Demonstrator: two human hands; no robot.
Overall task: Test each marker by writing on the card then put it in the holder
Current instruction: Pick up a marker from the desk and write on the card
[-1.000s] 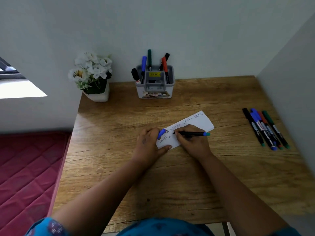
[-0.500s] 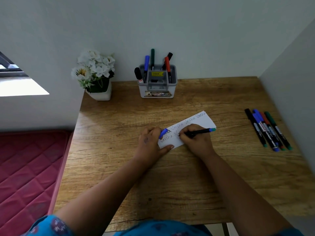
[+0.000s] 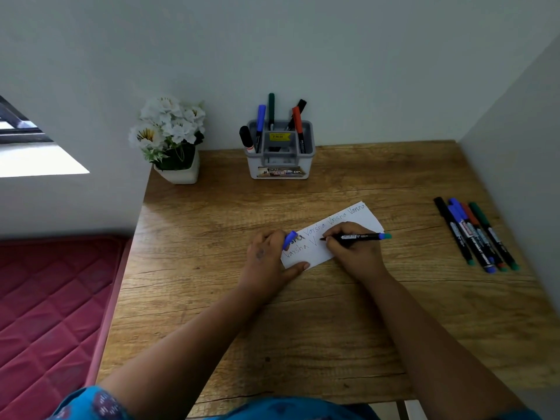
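Observation:
A white card point(image 3: 360, 218) with handwritten words lies in the middle of the wooden desk point(image 3: 303, 328). My right hand point(image 3: 351, 251) grips a black marker point(image 3: 360, 237) with a blue end, its tip on the card's second line. My left hand point(image 3: 266, 262) rests on the card's left end, its thumb pressing the card's lower left edge, and its fingers hold a blue cap point(image 3: 290, 239). A grey and white holder point(image 3: 280, 153) stands at the desk's back with several markers upright in it.
Several loose markers point(image 3: 475, 234) lie side by side at the desk's right, close to the side wall. A white pot of white flowers point(image 3: 169, 137) stands at the back left corner. A red mattress point(image 3: 45, 298) lies below the desk's left edge.
The marker tip has moved to the right along the card's second line, and a new letter has appeared after the first word. My left hand has stayed on the card.

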